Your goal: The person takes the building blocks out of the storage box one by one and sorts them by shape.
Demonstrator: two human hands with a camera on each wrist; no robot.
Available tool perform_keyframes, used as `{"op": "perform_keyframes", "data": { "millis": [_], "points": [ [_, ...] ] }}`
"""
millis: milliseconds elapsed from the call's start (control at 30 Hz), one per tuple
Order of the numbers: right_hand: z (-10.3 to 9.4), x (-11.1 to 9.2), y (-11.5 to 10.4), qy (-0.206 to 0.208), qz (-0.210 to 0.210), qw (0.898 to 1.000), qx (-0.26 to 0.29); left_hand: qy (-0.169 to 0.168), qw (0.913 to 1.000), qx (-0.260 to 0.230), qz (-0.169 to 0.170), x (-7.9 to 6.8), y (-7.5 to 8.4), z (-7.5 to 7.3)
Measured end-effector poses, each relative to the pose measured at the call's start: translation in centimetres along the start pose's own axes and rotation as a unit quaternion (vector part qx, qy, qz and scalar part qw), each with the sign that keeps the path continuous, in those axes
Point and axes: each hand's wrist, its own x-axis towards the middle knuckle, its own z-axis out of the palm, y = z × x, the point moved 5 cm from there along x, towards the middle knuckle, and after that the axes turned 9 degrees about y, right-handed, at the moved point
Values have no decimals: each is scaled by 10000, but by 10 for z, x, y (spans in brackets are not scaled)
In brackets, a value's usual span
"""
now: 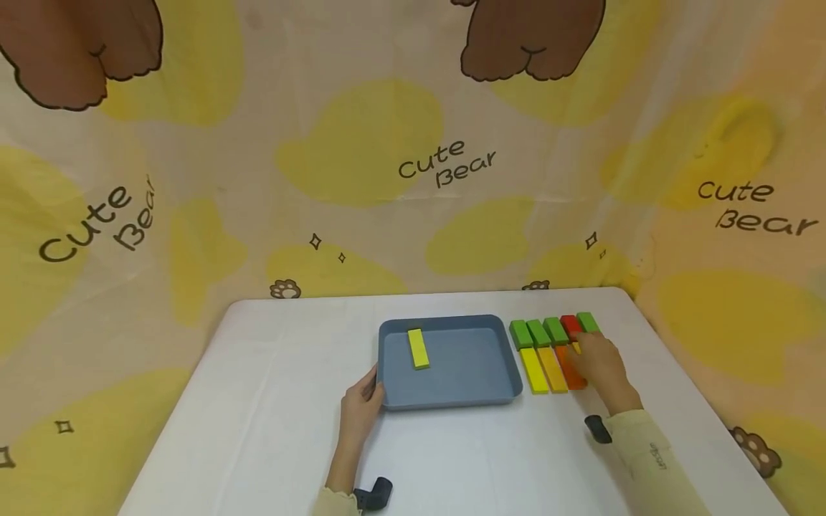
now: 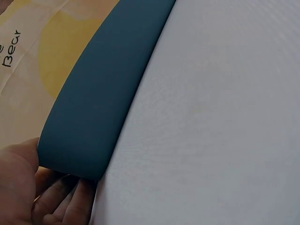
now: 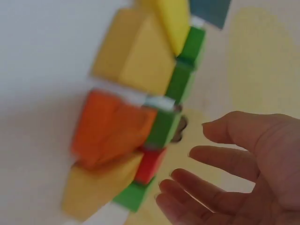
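Note:
My left hand [image 1: 361,405] grips the left edge of a blue-grey tray [image 1: 452,405]. In the left wrist view the thumb lies at the corner of the tray wall [image 2: 89,108] and the other fingers curl by its underside. A yellow block [image 1: 419,349] lies inside the tray, left of centre. Over the block rows to the right reaches my right hand [image 1: 603,365]. The right wrist view shows that hand's fingers apart, holding nothing. Near it are an orange block [image 1: 571,369], a red block [image 1: 571,325] and an amber block [image 3: 101,190], mostly covered by the hand in the head view.
Several green blocks [image 1: 520,334] stand in the back row with the red one. A yellow block [image 1: 533,371] and a light orange block [image 1: 553,370] lie in front, beside the tray. All are on a white table [image 1: 277,373] backed by printed cloth [image 1: 361,143].

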Motion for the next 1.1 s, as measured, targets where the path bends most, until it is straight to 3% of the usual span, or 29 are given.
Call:
{"op": "perform_keyframes", "data": {
  "millis": [133, 400, 600, 900, 1100],
  "points": [
    [0, 6, -34, 41, -221, 9997, 70, 25, 10000, -19, 21, -1, 1, 2],
    [25, 12, -123, 179, -915, 9953, 244, 36, 10000, -22, -6, 0, 0, 2],
    [49, 12, -178, -27, -1236, 9913, 441, 87, 9999, -62, -32, -2, -1, 2],
    [74, 12, -229, -510, -1513, 9860, 476, 30, 10000, -38, 0, -2, 1, 4],
    [90, 14, -247, -621, -1659, 9837, 301, 32, 10000, -76, -18, -2, -1, 4]
  ]
}}
